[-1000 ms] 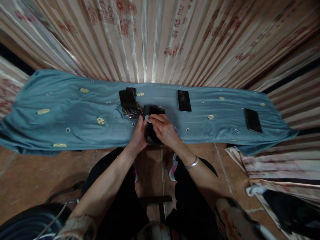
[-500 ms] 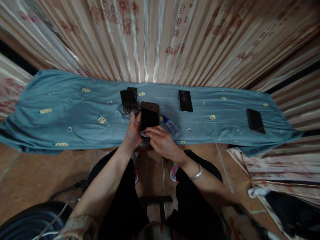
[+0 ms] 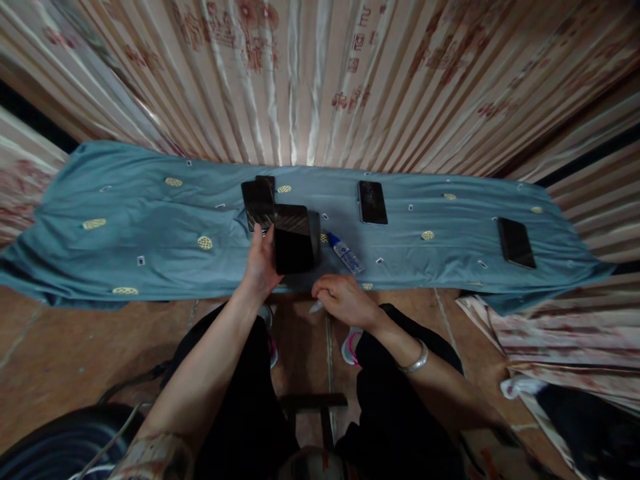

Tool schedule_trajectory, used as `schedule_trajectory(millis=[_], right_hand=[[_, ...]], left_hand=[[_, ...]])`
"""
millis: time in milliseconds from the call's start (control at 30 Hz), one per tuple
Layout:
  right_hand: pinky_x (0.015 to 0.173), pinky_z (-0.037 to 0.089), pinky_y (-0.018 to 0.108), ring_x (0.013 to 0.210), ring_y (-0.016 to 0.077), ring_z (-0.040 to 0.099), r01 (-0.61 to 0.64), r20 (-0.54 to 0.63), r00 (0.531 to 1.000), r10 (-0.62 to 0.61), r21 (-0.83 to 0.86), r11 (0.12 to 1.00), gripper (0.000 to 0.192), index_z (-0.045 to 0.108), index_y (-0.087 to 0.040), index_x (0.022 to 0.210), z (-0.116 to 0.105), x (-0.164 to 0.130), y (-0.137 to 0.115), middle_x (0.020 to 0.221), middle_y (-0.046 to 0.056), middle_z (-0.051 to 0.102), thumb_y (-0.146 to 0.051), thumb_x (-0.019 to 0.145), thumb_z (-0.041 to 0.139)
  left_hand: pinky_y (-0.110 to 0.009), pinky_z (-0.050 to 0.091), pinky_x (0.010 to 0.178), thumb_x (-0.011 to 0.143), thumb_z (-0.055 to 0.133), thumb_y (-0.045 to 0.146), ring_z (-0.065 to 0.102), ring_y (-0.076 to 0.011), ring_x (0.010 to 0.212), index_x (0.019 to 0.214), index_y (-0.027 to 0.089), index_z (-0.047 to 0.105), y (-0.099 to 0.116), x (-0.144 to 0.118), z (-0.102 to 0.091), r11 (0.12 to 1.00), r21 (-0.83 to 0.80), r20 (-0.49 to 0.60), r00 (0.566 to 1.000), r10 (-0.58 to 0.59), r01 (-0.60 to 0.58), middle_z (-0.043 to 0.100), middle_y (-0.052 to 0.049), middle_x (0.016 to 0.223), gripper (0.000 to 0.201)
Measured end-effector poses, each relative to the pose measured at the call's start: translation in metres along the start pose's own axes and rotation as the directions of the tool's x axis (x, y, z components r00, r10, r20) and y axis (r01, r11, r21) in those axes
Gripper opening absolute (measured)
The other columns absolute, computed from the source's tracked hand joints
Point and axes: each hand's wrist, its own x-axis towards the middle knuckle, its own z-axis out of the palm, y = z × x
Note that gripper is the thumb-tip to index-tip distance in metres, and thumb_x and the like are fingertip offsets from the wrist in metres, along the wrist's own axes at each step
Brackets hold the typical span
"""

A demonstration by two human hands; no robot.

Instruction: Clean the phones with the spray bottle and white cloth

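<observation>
Head view: much is hard to read here. The left hand grips a dark phone by its left edge, thumb side up; the fingers behind the phone are hidden by it. The screen is black and glossy, with a streak of reflected light across its top, so nothing on it can be made out. The phone's long axis runs away from the person, tilted slightly, its top end toward the striped curtain and its lower end toward the knees; it hangs just above the near edge of the blue cloth.

The right hand is curled narrow, pinching a small pale pad — only its tip shows past the fingers, and what it is made of cannot be told. This hand sits below the cloth's edge, just apart from the phone.

A small clear bottle with a blue cap lies on the cloth just right of the phone, cap pointing up-left. Behind the held phone a stack of phones is partly covered by it — their number is unclear. Two more phones lie further right, one near the middle, one near the cloth's far end. The lower corners are blurred and cut off.
</observation>
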Motion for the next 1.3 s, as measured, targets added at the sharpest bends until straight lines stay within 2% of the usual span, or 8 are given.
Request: schedule_trajectory(millis=[133, 300, 400, 533, 733, 1000, 1167, 1300], right_hand=[[0.063, 0.045, 0.025, 0.064, 0.0133, 0.064, -0.195, 0.018, 0.98, 0.199, 0.301, 0.933, 0.02, 0.074, -0.022, 0.097, -0.005, -0.003, 0.017, 0.08, -0.001, 0.079, -0.027, 0.094, 0.055], [0.056, 0.042, 0.022, 0.056, 0.0104, 0.059, -0.297, 0.138, 0.945, 0.298, 0.746, 0.596, 0.056, 0.071, -0.019, 0.077, 0.002, -0.005, 0.018, 0.077, 0.006, 0.079, -0.074, 0.083, 0.062], [0.053, 0.041, 0.021, 0.057, 0.0093, 0.057, -0.306, 0.179, 0.933, 0.312, 0.852, 0.424, 0.053, 0.066, -0.02, 0.07, 0.003, -0.007, 0.009, 0.08, 0.006, 0.08, -0.072, 0.071, 0.077], [0.048, 0.04, 0.019, 0.053, 0.008, 0.054, -0.276, 0.165, 0.92, 0.354, 0.917, 0.289, 0.049, 0.06, -0.02, 0.069, 0.0, -0.006, 0.004, 0.078, 0.004, 0.079, -0.062, 0.066, 0.087], [0.047, 0.041, 0.019, 0.051, 0.0077, 0.054, -0.254, 0.159, 0.911, 0.379, 0.943, 0.214, 0.047, 0.065, -0.019, 0.074, 0.001, -0.002, 0.007, 0.081, 0.006, 0.08, -0.06, 0.067, 0.086], [0.049, 0.043, 0.02, 0.05, 0.0089, 0.058, -0.26, 0.181, 0.88, 0.44, 0.958, 0.125, 0.051, 0.057, -0.021, 0.068, 0.009, 0.002, 0.007, 0.077, 0.007, 0.08, -0.057, 0.058, 0.091], [0.053, 0.045, 0.021, 0.053, 0.0091, 0.057, -0.237, 0.15, 0.866, 0.477, 0.963, 0.126, 0.046, 0.054, -0.022, 0.069, 0.007, 0.002, 0.009, 0.076, 0.006, 0.08, -0.051, 0.062, 0.089], [0.05, 0.046, 0.021, 0.051, 0.0095, 0.057, -0.24, 0.16, 0.864, 0.478, 0.964, 0.112, 0.045, 0.051, -0.023, 0.067, 0.005, 0.003, 0.011, 0.074, 0.004, 0.079, -0.048, 0.064, 0.088]], left_hand=[[-0.048, 0.047, 0.11, 0.102, 0.03, 0.06, 0.065, -0.0302, 0.125, 0.149, 0.021, 0.053, -0.002, -0.005, 0.003, 0.999, -0.005, 0.001, 0.999, -0.053, 0.053, 0.071, -0.011, 0.133, 0.064], [-0.051, 0.047, 0.109, 0.104, 0.022, 0.057, 0.068, -0.0296, 0.119, 0.149, 0.017, 0.05, -0.009, -0.012, 0.011, 0.988, 0.011, -0.046, 0.987, -0.154, 0.155, 0.072, -0.013, 0.129, 0.067], [-0.049, 0.051, 0.104, 0.104, 0.021, 0.056, 0.071, -0.0294, 0.112, 0.148, 0.017, 0.052, -0.014, -0.011, 0.01, 0.983, -0.006, -0.023, 0.983, -0.184, 0.184, 0.074, -0.013, 0.125, 0.066], [-0.041, 0.055, 0.095, 0.102, 0.032, 0.059, 0.073, -0.0285, 0.104, 0.138, 0.014, 0.06, -0.02, -0.006, 0.0, 0.98, 0.049, -0.019, 0.981, -0.193, 0.194, 0.076, -0.015, 0.115, 0.065], [-0.042, 0.055, 0.092, 0.1, 0.038, 0.057, 0.071, -0.0303, 0.101, 0.125, 0.019, 0.069, -0.025, 0.003, -0.011, 0.967, 0.14, -0.098, 0.974, -0.202, 0.214, 0.078, -0.011, 0.1, 0.055], [-0.038, 0.056, 0.089, 0.104, 0.028, 0.055, 0.073, -0.029, 0.103, 0.106, 0.015, 0.074, -0.025, 0.001, -0.002, 0.957, 0.174, -0.08, 0.971, -0.223, 0.234, 0.079, -0.013, 0.096, 0.061], [-0.035, 0.056, 0.086, 0.105, 0.036, 0.042, 0.075, -0.0244, 0.087, 0.11, 0.013, 0.074, -0.027, 0.001, -0.011, 0.94, 0.334, -0.11, 0.993, -0.032, 0.067, 0.077, -0.008, 0.079, 0.048], [-0.032, 0.054, 0.076, 0.093, 0.061, 0.032, 0.069, -0.0227, 0.067, 0.094, 0.017, 0.077, -0.013, 0.008, -0.037, 0.77, 0.637, -0.115, 0.984, 0.138, -0.033, 0.065, -0.002, 0.055, 0.023]])
